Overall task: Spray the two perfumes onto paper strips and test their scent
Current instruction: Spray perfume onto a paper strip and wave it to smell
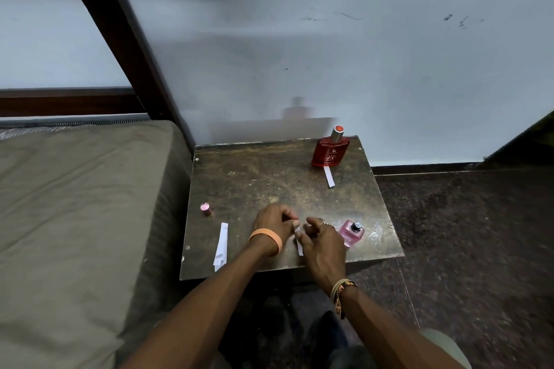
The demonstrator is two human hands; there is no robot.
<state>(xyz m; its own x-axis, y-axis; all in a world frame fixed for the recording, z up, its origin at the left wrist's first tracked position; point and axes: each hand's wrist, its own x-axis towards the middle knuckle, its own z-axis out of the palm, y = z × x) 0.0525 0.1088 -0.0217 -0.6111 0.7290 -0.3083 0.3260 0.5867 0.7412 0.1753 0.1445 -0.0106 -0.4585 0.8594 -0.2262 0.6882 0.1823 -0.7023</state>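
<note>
A red perfume bottle [329,150] stands capped at the far right of the small brown table [269,177], with a white paper strip [329,177] lying in front of it. A pink perfume bottle [351,232] stands uncapped near the front right; its pink cap [206,208] sits at the left. My left hand [274,223] and my right hand [320,244] meet over the table's front middle. Both pinch a white paper strip [299,246] between them. The right hand is just left of the pink bottle.
More white paper strips [221,244] lie at the front left of the table. A bed with a grey-brown mattress [75,204] runs along the left, its dark wooden frame [126,33] behind. A pale wall backs the table; dark floor lies to the right.
</note>
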